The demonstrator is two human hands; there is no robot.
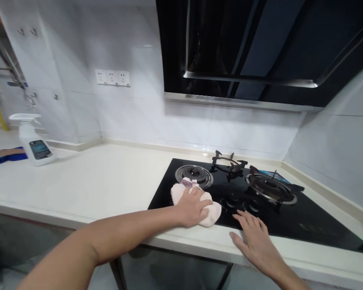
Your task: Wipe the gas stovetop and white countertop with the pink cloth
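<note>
**Left hand on cloth at the hob's front-left corner**

At the desk's (109,181) far left edge lies a blue rag (6,156), with a white spray bottle (33,141) upright just beside it. On the wall behind, 3 sockets (112,77) sit in a row.

The black hob (305,219) is set into the right half of the desk. The pink cloth (177,192) lies bunched on the hob's front-left corner, just in front of the left burner (194,175). The left hand (192,207) is laid on top of it, fingers together and curled down over the cloth.

A loose trivet (230,164) stands at the hob's back edge, between the 2 burners. 2 knobs (231,200) sit near the front edge, and the right burner (270,188) has its trivet on. The right hand (255,241) rests flat on the desk's front edge, fingers apart, tips touching the hob just in front of the knobs and holding nothing. The hood (260,48) hangs above.
</note>
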